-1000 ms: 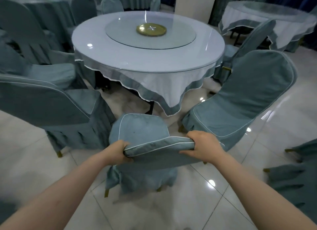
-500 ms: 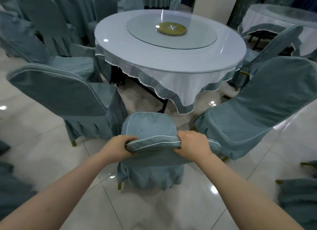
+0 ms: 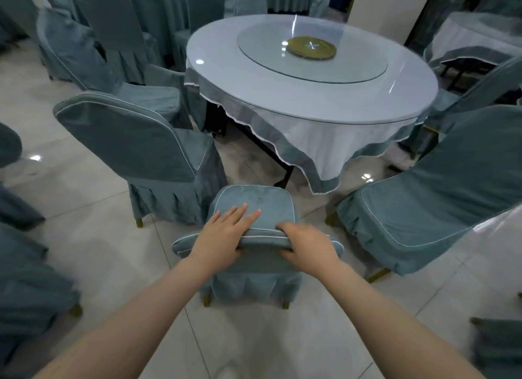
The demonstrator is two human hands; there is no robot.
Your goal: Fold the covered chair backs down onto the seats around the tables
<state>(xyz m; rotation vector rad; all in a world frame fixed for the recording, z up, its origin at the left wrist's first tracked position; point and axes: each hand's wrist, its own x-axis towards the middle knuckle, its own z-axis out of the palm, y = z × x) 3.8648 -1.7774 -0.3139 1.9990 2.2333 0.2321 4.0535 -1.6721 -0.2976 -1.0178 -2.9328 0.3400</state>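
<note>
Noted at the middle chair [image 3: 254, 282], on the tiled floor [image 3: 99, 237] just off the near edge of the round tabletop [image 3: 310, 96]: chair back [image 3: 262, 239] folded forward and low over the rear of the seat [image 3: 254, 200], piped edge uppermost. Likely trouble from here: springing back up on an early release, judging by the thick, bunched fold; pulling the loose cover askew through uneven handling, one side pressed and the other gripped; shoving the whole chair toward the upright neighbour [image 3: 127, 141] just beside on the left. Left hand [image 3: 223, 234] laid flat across the fold, fingers straight and slightly spread, tips reaching onto the seat fabric, pressing rather than grasping. Right hand [image 3: 308, 246] closed round the piped edge of the fold, fingers curled over it, holding it down. Judged close to done for this one chair; upright chair [image 3: 437, 186] on the right and several more round the tabletop not yet folded.
</note>
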